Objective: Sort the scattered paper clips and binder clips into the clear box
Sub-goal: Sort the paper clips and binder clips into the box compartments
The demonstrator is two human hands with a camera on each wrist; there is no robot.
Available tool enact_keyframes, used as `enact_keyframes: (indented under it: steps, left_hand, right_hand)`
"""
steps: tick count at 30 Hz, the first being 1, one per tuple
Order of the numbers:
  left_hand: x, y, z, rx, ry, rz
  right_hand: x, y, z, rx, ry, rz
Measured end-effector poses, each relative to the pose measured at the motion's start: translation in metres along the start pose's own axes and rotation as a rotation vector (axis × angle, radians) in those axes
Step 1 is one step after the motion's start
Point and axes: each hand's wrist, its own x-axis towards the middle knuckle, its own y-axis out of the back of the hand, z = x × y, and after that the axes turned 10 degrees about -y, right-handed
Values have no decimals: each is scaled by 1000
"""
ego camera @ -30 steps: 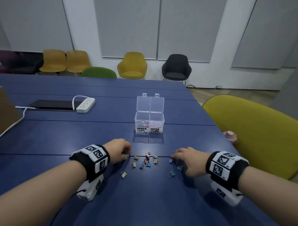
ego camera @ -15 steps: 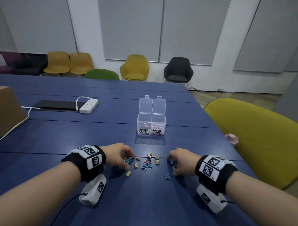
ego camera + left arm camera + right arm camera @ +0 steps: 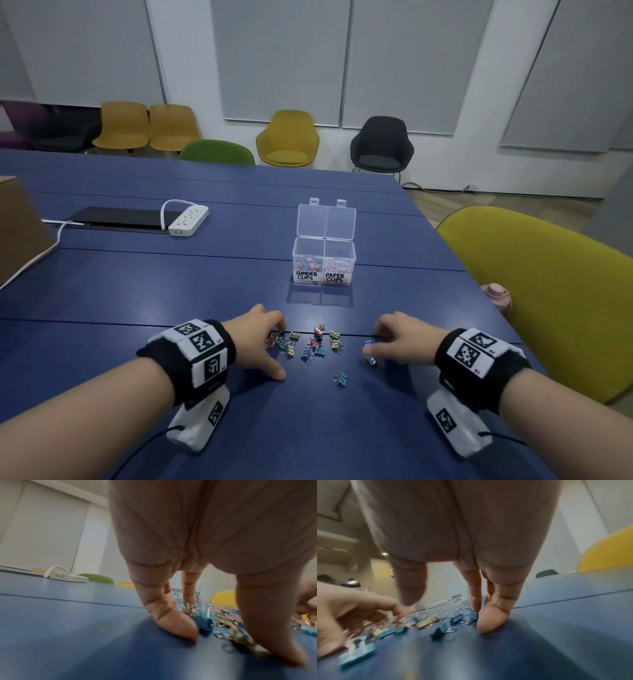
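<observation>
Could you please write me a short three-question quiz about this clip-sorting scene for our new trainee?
1. True or false: both lids of the clear box stand open.
2. Which compartment sits on the person's right side? A) binder clips B) paper clips C) neither is labelled
3. Fill in: the one binder clip lying apart from the pile, nearer the person, is coloured ____.

Key
1. True. Both lids stand upright behind the compartments.
2. B. The paper clips label is on the right half.
3. Blue. It lies on the table between the left hand and the right hand, both at the pile's edges.
</observation>
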Motion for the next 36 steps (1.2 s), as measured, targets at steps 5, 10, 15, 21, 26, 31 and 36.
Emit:
enact_keyframes:
  steps: [5, 10, 15, 21, 26, 31, 36]
  left_hand:
    - [9, -3, 7, 0, -47, 32]
    - [19, -4, 12, 24, -79, 104]
    - [29, -2, 17, -3, -67, 116]
    - [33, 1, 15, -106, -91, 148]
    - [29, 4, 3, -263, -85, 171]
    - [30, 10, -7, -415, -67, 175]
    - [37, 31, -7, -493, -31, 120]
  right_hand:
    - [-10, -17, -25, -154, 89, -2]
    - [-2, -18, -43, -114, 89, 65]
    - [3, -14, -57, -144, 82, 44]
    - [4, -8, -79, -265, 135, 28]
    - [6, -5, -83, -303, 150, 55]
    - [13, -1, -81, -373, 77, 19]
    - [21, 12, -75, -513, 23, -93]
